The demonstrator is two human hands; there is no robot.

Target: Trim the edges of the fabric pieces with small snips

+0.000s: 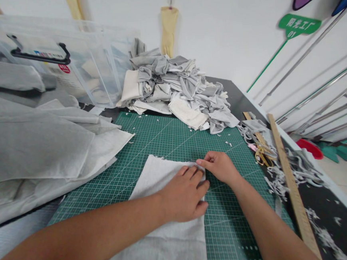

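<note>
A light grey piece of cloth [167, 246] lies on the green cutting mat [240, 221], its frayed far edge facing away from me. My left hand [186, 195] rests flat on the cloth near its right edge, fingers stretched out and a little apart. At the far right corner, my right hand [220, 166] pinches the cloth's edge between thumb and curled fingers. The fingertips of both hands are close together there.
A large heap of grey cloth [36, 137] covers the left side. Behind the mat are a pile of folded scraps [182, 89] and a clear plastic bin [96, 64]. To the right lie gold-handled scissors [262, 157], a wooden ruler [292, 184] and cloth strips [302, 166].
</note>
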